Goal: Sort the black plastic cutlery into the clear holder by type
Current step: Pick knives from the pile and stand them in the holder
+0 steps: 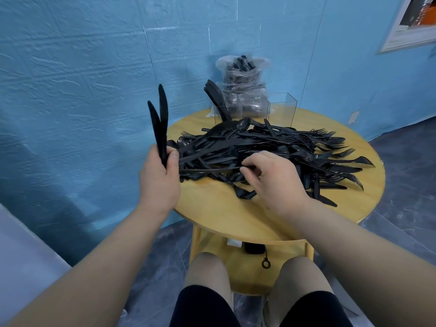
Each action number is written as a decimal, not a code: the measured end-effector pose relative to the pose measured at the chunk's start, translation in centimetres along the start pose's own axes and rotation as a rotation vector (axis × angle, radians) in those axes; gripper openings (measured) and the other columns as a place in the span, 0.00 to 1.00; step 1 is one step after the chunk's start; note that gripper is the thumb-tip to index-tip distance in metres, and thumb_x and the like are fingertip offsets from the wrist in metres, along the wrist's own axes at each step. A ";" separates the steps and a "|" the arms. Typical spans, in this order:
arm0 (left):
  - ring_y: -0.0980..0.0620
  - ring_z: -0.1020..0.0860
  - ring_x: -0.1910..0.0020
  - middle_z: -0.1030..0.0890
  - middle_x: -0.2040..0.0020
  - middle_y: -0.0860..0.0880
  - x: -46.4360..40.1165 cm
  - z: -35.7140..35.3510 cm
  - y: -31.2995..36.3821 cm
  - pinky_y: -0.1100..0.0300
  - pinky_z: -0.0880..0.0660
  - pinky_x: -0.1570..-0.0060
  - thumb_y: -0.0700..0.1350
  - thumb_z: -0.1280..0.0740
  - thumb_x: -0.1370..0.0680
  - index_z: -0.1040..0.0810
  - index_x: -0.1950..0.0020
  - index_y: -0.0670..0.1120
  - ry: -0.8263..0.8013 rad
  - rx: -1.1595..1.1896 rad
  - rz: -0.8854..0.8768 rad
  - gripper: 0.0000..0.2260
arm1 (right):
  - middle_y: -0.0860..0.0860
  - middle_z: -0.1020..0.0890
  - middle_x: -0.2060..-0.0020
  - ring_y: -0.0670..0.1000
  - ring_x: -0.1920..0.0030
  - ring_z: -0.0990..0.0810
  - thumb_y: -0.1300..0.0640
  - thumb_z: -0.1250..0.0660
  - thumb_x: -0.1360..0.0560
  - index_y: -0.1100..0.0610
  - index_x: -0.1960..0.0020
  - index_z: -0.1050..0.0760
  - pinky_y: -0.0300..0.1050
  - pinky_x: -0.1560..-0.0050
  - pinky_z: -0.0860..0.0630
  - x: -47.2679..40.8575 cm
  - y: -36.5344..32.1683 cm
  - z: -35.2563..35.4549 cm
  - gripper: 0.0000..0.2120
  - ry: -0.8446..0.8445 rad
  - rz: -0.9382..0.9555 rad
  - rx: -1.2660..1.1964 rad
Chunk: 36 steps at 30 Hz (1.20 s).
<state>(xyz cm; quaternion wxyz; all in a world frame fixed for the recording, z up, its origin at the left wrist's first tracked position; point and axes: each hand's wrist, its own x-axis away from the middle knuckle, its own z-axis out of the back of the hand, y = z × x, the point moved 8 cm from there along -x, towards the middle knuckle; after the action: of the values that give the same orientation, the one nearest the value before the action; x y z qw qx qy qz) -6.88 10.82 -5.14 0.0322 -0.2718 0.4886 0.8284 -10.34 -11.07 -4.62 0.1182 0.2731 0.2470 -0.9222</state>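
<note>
A big heap of black plastic cutlery, forks, spoons and knives mixed, covers the round wooden table. My left hand grips the handles of two black knives, which stand upright at the table's left edge. My right hand lies on the near side of the heap and pinches the thin handle of one black piece that runs out to the left. The clear holder stands at the back of the table; several black knives lean in its left compartment.
A clear plastic bag with more black cutlery stands behind the holder against the blue wall. A loose black fork lies on bare wood near my right hand. My knees are below the table's near edge.
</note>
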 end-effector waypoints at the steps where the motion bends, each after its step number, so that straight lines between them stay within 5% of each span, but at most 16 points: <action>1: 0.51 0.28 0.66 0.28 0.66 0.54 0.0 -0.4 -0.1 0.52 0.28 0.61 0.44 0.39 0.20 0.31 0.57 0.53 -0.035 0.025 0.014 0.07 | 0.50 0.19 0.55 0.49 0.58 0.21 0.56 0.31 0.25 0.57 0.47 0.21 0.49 0.52 0.21 -0.1 0.4 0.3 0.08 0.012 -0.029 -0.008; 5: 0.51 0.28 0.68 0.28 0.68 0.54 0.3 -1.9 0.0 0.47 0.26 0.63 0.44 0.39 0.20 0.31 0.60 0.55 -0.151 0.069 0.057 0.10 | 0.48 0.29 0.38 0.44 0.55 0.25 0.54 0.31 0.26 0.53 0.32 0.31 0.41 0.48 0.25 -0.2 1.8 1.2 0.24 0.024 -0.117 -0.040; 8: 0.55 0.27 0.68 0.27 0.66 0.53 0.6 -2.4 0.5 0.45 0.23 0.60 0.43 0.39 0.20 0.30 0.59 0.53 -0.189 0.084 0.077 0.09 | 0.49 0.30 0.32 0.47 0.45 0.24 0.55 0.32 0.24 0.52 0.30 0.32 0.44 0.40 0.27 -0.2 2.0 0.6 0.24 -0.062 -0.081 -0.037; 11: 0.63 0.28 0.69 0.28 0.66 0.54 0.7 -2.7 0.9 0.50 0.23 0.61 0.42 0.39 0.20 0.30 0.59 0.52 -0.219 0.116 0.091 0.09 | 0.52 0.22 0.40 0.52 0.43 0.22 0.58 0.32 0.24 0.56 0.36 0.24 0.43 0.39 0.27 -0.2 1.9 0.6 0.17 -0.037 -0.009 0.029; 18: 0.56 0.26 0.62 0.28 0.63 0.53 0.3 -2.8 0.0 0.62 0.26 0.60 0.45 0.40 0.19 0.30 0.60 0.50 -0.231 0.208 0.219 0.09 | 0.55 0.18 0.57 0.56 0.59 0.18 0.64 0.27 0.29 0.62 0.49 0.18 0.45 0.56 0.22 -0.3 0.7 1.2 0.09 0.089 0.181 0.134; 23: 0.55 0.35 0.74 0.33 0.71 0.53 0.2 -3.4 -0.2 0.60 0.36 0.71 0.43 0.39 0.21 0.31 0.61 0.46 -0.293 0.256 0.227 0.09 | 0.55 0.20 0.59 0.57 0.59 0.21 0.65 0.29 0.27 0.62 0.51 0.19 0.44 0.57 0.25 -0.7 1.0 1.7 0.05 0.118 0.178 0.142; 29: 0.54 0.37 0.75 0.34 0.75 0.56 0.0 -3.5 -0.4 0.56 0.39 0.69 0.43 0.37 0.22 0.31 0.64 0.47 -0.305 0.223 0.206 0.11 | 0.54 0.22 0.56 0.55 0.60 0.21 0.63 0.30 0.26 0.61 0.47 0.19 0.42 0.58 0.26 -1.1 1.9 1.9 0.08 0.094 0.090 0.068; 33: 0.43 0.23 0.67 0.22 0.64 0.39 -0.1 -3.5 -0.6 0.47 0.25 0.61 0.45 0.36 0.22 0.25 0.58 0.40 -0.303 0.214 0.238 0.09 | 0.52 0.22 0.57 0.55 0.58 0.21 0.61 0.30 0.27 0.58 0.51 0.23 0.52 0.58 0.21 -1.3 2.0 2.4 0.05 0.088 0.083 0.056; 34: 0.47 0.18 0.63 0.19 0.59 0.38 0.0 -3.6 -0.7 0.48 0.22 0.58 0.45 0.36 0.22 0.23 0.56 0.40 -0.306 0.223 0.253 0.08 | 0.52 0.22 0.58 0.56 0.59 0.21 0.62 0.29 0.28 0.59 0.54 0.24 0.52 0.60 0.22 -1.4 1.7 2.6 0.05 0.099 0.114 0.095; 36: 0.57 0.18 0.63 0.18 0.57 0.41 0.0 -3.8 -0.6 0.61 0.24 0.66 0.43 0.38 0.20 0.24 0.58 0.43 -0.320 0.236 0.257 0.08 | 0.53 0.22 0.60 0.57 0.59 0.22 0.63 0.28 0.29 0.60 0.57 0.24 0.49 0.63 0.22 -1.4 1.2 2.7 0.05 0.123 0.169 0.174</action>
<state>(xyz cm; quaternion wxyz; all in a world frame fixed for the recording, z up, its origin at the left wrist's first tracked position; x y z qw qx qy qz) -5.09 8.04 -7.05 0.0350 -0.0666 0.6014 0.7954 -9.96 -13.39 -2.32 0.1561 0.3582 0.1491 -0.9083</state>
